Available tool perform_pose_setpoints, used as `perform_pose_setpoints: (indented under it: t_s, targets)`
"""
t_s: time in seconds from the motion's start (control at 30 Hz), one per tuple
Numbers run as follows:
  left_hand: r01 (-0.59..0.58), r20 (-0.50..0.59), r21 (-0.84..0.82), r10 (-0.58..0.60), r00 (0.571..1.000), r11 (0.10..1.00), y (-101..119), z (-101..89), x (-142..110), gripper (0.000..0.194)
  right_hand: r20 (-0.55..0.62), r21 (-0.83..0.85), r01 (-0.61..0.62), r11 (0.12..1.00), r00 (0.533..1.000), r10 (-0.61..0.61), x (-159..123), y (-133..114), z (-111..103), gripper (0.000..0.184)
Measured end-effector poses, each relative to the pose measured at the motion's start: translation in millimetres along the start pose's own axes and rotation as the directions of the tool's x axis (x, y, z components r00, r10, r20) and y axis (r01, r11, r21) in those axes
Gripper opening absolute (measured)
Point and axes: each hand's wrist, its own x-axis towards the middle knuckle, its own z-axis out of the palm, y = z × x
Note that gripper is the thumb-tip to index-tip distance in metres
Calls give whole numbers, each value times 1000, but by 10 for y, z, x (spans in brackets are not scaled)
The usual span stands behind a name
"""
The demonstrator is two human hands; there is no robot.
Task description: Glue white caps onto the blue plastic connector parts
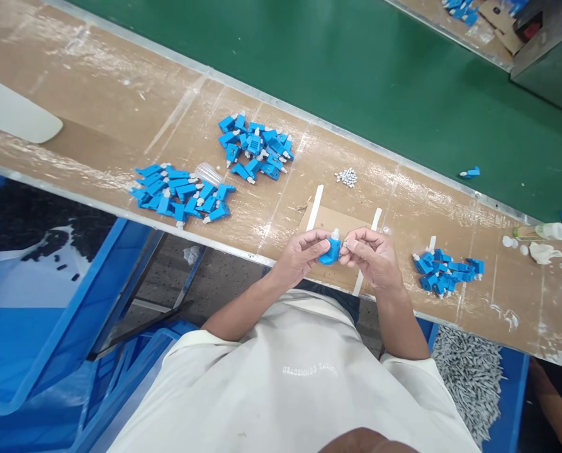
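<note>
The blue piece (328, 253) is held upright over the tabletop (120, 94), its white tip pointing away from the person's body. The left hand (299, 255) grips it from the side, fingers closed on its body and hiding part of it. The right hand (372, 255) is just beside it, fingers pinched narrow on a tiny greyish part (344, 246), too small to make out.

Both hands stand in front of a cardboard sheet (340, 219) with a white strip (315, 207) near one side and another strip (376, 219) near the other, covering part of it. Just beyond lies a little pile of pale bits (347, 177).

To the left are two heaps of blue pieces, a far heap (255, 143) and a near heap (179, 192), with a clear plastic cup (208, 173) lying against the near one. A smaller heap (438, 274) sits to the right of the right hand; farther right a clear container (542, 231) lies on its side. A green surface (309, 69) runs along the far edge, a single blue piece lying on it. Below the near edge, at the right, a blue bin (514, 384) holds many grey parts (469, 377).
</note>
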Motion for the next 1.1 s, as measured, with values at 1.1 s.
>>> perform_pose_setpoints:
  t_s: [1.1]
  targets:
    - [-173, -6, 230, 180, 984, 958, -45, -79, -16, 46, -107, 81, 42, 996, 994, -34, -103, 198, 134, 49]
